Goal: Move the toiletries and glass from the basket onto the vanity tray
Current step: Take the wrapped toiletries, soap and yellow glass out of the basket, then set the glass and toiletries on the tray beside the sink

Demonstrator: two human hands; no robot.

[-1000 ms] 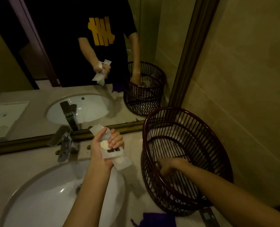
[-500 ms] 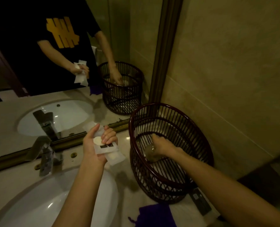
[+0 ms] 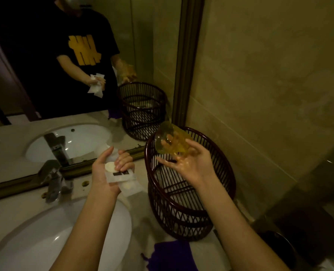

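Fingers (image 3: 170, 140) of right hand (image 3: 191, 163) apparently grip glass (image 3: 168, 141) above basket (image 3: 220, 163).

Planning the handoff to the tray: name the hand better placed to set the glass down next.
Right. The right hand already holds the glass above the basket; the left hand is full of packets.

Bathroom: white sink (image 3: 50, 245), tap (image 3: 53, 178), framed mirror (image 3: 45, 85) over stone desk (image 3: 15, 196), tiled wall (image 3: 269, 75).
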